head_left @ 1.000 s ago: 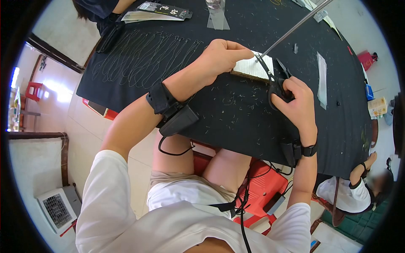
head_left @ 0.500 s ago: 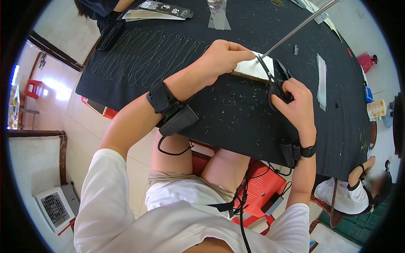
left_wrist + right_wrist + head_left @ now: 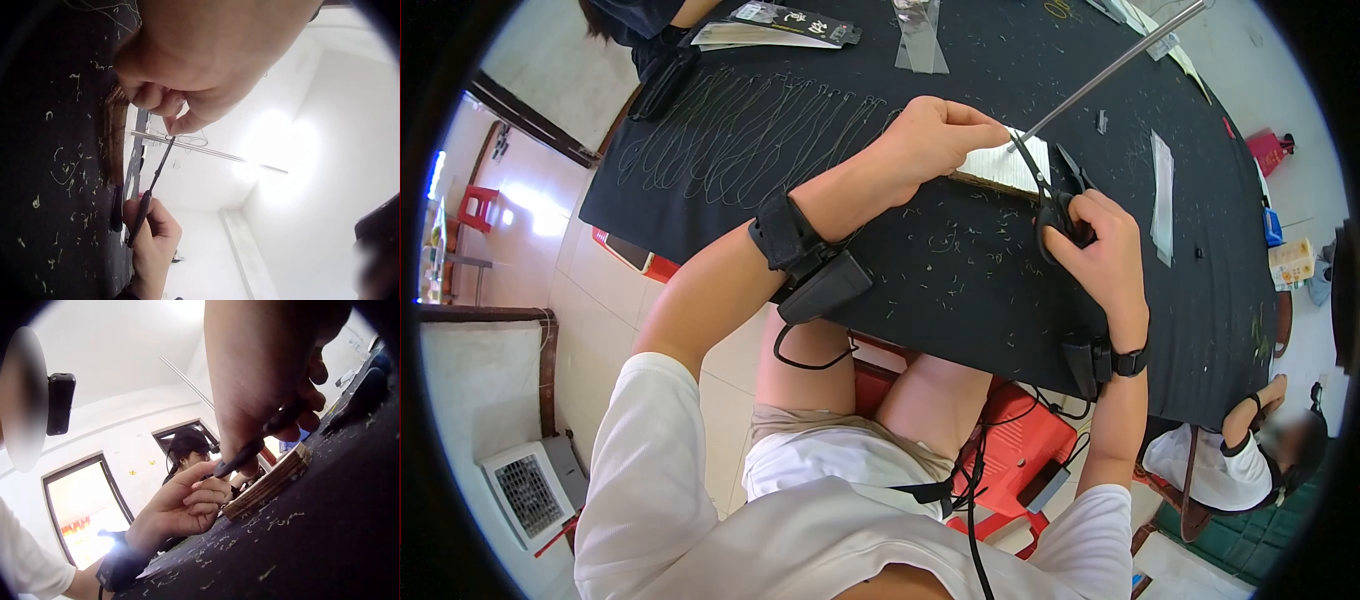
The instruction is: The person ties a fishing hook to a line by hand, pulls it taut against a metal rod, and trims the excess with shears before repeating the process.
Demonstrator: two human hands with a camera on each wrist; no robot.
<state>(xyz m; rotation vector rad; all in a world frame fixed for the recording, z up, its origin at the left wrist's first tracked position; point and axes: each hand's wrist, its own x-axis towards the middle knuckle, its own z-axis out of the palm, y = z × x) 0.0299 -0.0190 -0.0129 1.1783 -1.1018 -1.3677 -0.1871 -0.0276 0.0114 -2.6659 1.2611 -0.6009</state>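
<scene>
My right hand (image 3: pixel 1108 245) grips black scissors (image 3: pixel 1055 205) by the handles, the blades reaching toward the fingertips of my left hand (image 3: pixel 930 140). Thumb and finger of the left hand pinch something very thin beside the thin metal rod (image 3: pixel 1100 78); in the left wrist view the scissor tips (image 3: pixel 164 156) meet those fingertips, and the thing pinched is too small to make out. The rod rises from a white-topped board (image 3: pixel 1000 168), whose layered brown edge shows in the right wrist view (image 3: pixel 269 484). A second dark tool (image 3: pixel 1072 165) lies beside the board.
Looped thin cords (image 3: pixel 740 135) lie in a row on the black cloth (image 3: pixel 960 300) at the left. Small clippings are scattered near the board. Clear plastic strips (image 3: pixel 1162 195), a printed packet (image 3: pixel 785 25) and a black case (image 3: pixel 665 85) are around. Other people sit at the table.
My left hand has shifted very slightly to the right and down at the board. The right hand and the scissors have hardly moved.
</scene>
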